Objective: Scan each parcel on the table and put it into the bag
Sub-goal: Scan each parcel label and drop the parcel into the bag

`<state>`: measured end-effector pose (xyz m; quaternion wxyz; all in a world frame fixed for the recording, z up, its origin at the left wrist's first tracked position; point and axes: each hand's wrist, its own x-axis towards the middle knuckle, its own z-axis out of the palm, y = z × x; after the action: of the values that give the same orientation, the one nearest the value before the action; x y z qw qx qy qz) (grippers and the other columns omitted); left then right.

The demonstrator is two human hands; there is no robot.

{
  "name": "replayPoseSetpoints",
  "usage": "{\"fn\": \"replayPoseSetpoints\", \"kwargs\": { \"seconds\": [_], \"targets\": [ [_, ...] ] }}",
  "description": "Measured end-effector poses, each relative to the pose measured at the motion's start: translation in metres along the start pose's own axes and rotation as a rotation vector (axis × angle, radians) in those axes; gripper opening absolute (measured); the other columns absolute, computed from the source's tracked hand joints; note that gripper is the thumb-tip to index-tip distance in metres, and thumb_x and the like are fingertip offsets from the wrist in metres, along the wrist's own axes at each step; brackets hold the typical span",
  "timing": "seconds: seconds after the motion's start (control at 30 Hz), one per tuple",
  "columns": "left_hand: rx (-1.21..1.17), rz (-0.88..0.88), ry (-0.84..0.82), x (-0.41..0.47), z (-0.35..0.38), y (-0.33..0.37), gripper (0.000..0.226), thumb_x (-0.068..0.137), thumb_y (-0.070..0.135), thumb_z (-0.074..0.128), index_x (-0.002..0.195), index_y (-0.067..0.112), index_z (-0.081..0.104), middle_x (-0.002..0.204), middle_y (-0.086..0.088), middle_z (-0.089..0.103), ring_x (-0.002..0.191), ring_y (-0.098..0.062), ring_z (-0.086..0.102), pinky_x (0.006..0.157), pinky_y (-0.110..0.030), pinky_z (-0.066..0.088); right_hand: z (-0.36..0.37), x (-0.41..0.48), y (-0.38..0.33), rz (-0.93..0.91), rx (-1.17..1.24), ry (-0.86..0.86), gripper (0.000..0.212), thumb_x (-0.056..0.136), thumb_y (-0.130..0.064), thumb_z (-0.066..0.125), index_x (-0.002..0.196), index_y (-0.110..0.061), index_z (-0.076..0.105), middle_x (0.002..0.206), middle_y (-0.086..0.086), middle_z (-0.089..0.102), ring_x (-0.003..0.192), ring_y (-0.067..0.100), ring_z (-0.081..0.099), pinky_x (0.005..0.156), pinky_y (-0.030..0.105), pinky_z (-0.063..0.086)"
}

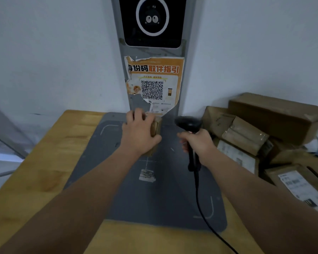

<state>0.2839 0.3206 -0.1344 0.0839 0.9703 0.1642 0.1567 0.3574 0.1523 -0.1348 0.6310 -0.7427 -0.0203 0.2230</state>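
Observation:
My left hand (139, 133) grips a small brown cardboard parcel (156, 127) from above, over the far part of the grey mat (154, 195). Most of the parcel is hidden under the hand. My right hand (196, 143) holds a black corded barcode scanner (188, 123) by its handle, just right of the parcel, with its head tilted toward the parcel. No bag is in view.
A pile of several cardboard parcels (261, 129) with white labels lies at the right edge of the wooden table (44, 162). A grey pillar with an orange QR poster (153, 83) and a black screen (152, 21) stands behind the mat. The scanner cable (207, 222) trails toward me.

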Motion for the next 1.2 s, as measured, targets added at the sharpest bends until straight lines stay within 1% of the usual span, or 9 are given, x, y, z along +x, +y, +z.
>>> {"fn": "replayPoseSetpoints", "kwargs": {
  "seconds": [0.23, 0.37, 0.5, 0.63, 0.7, 0.87, 0.97, 1.1, 1.2],
  "targets": [
    [-0.178, 0.118, 0.206, -0.119, -0.012, 0.057, 0.046, 0.072, 0.049, 0.053, 0.103, 0.016, 0.062, 0.107, -0.014, 0.049, 0.103, -0.034, 0.043, 0.081, -0.046, 0.047, -0.074, -0.084, 0.028, 0.148, 0.352, -0.04, 0.017, 0.086, -0.018, 0.073, 0.097, -0.007, 0.066, 0.088, 0.009, 0.062, 0.084, 0.021, 0.063, 0.078, 0.037, 0.058],
    [-0.326, 0.073, 0.132, -0.187, -0.003, 0.094, 0.046, 0.075, 0.049, 0.059, 0.107, 0.016, 0.059, 0.113, -0.008, 0.042, 0.11, -0.022, 0.032, 0.091, -0.042, 0.041, -0.106, -0.13, 0.049, 0.148, 0.302, -0.038, 0.025, 0.085, -0.022, 0.074, 0.105, -0.012, 0.064, 0.088, 0.001, 0.063, 0.086, 0.02, 0.063, 0.075, 0.037, 0.053],
    [-0.608, -0.115, -0.011, -0.246, 0.003, 0.132, 0.037, 0.084, 0.034, 0.071, 0.112, 0.02, 0.052, 0.116, 0.005, 0.032, 0.113, -0.01, 0.028, 0.096, -0.029, 0.032, -0.132, -0.169, 0.073, 0.145, 0.302, -0.054, 0.012, 0.084, -0.017, 0.075, 0.09, -0.018, 0.064, 0.084, -0.002, 0.065, 0.09, 0.02, 0.063, 0.085, 0.04, 0.05],
    [-0.902, -0.517, -0.039, -0.284, 0.019, 0.145, 0.033, 0.089, 0.04, 0.063, 0.112, 0.025, 0.046, 0.117, -0.001, 0.042, 0.116, -0.023, 0.043, 0.102, -0.041, 0.04, -0.159, -0.199, 0.103, 0.22, 0.205, -0.098, 0.014, 0.084, -0.016, 0.075, 0.088, -0.013, 0.062, 0.106, 0.008, 0.068, 0.1, 0.025, 0.064, 0.099, 0.05, 0.048],
    [-0.871, -0.548, 0.022, -0.298, 0.021, 0.147, 0.034, 0.088, 0.039, 0.064, 0.112, 0.022, 0.046, 0.117, 0.0, 0.04, 0.119, -0.023, 0.04, 0.102, -0.039, 0.038, -0.169, -0.212, 0.119, 0.256, 0.094, -0.107, 0.021, 0.083, -0.018, 0.077, 0.096, -0.013, 0.062, 0.116, 0.01, 0.066, 0.107, 0.027, 0.062, 0.099, 0.051, 0.048],
    [-0.267, 0.257, 0.019, -0.321, 0.023, 0.151, 0.045, 0.069, 0.041, 0.081, 0.099, 0.015, 0.059, 0.125, -0.012, 0.045, 0.116, -0.029, 0.045, 0.097, -0.047, 0.043, -0.171, -0.237, 0.151, 0.316, 0.089, -0.132, 0.05, 0.083, -0.035, 0.075, 0.126, -0.017, 0.056, 0.123, 0.006, 0.06, 0.108, 0.028, 0.061, 0.082, 0.042, 0.057],
    [-0.221, 0.434, -0.156, -0.333, 0.025, 0.156, 0.037, 0.083, 0.05, 0.059, 0.091, 0.015, 0.061, 0.134, -0.016, 0.049, 0.124, -0.035, 0.047, 0.102, -0.047, 0.041, -0.172, -0.246, 0.158, 0.28, 0.129, -0.071, 0.04, 0.086, -0.032, 0.072, 0.12, -0.015, 0.06, 0.115, 0.007, 0.064, 0.1, 0.028, 0.065, 0.077, 0.038, 0.057],
    [-0.622, -0.04, -0.157, -0.325, 0.011, 0.172, 0.03, 0.098, 0.027, 0.051, 0.124, 0.011, 0.054, 0.141, -0.002, 0.034, 0.118, -0.01, 0.046, 0.1, -0.027, 0.044, -0.173, -0.25, 0.163, 0.248, 0.131, -0.03, 0.036, 0.087, -0.024, 0.072, 0.12, -0.015, 0.059, 0.108, 0.005, 0.066, 0.096, 0.024, 0.067, 0.08, 0.036, 0.056],
    [-0.669, -0.367, -0.27, -0.31, 0.014, 0.166, 0.055, 0.094, 0.033, 0.059, 0.142, 0.017, 0.038, 0.143, -0.006, 0.035, 0.127, -0.022, 0.045, 0.103, -0.04, 0.045, -0.174, -0.249, 0.164, 0.251, 0.129, -0.02, 0.041, 0.085, -0.024, 0.075, 0.122, -0.014, 0.059, 0.107, 0.004, 0.066, 0.098, 0.022, 0.066, 0.079, 0.035, 0.057]
  ]
}}
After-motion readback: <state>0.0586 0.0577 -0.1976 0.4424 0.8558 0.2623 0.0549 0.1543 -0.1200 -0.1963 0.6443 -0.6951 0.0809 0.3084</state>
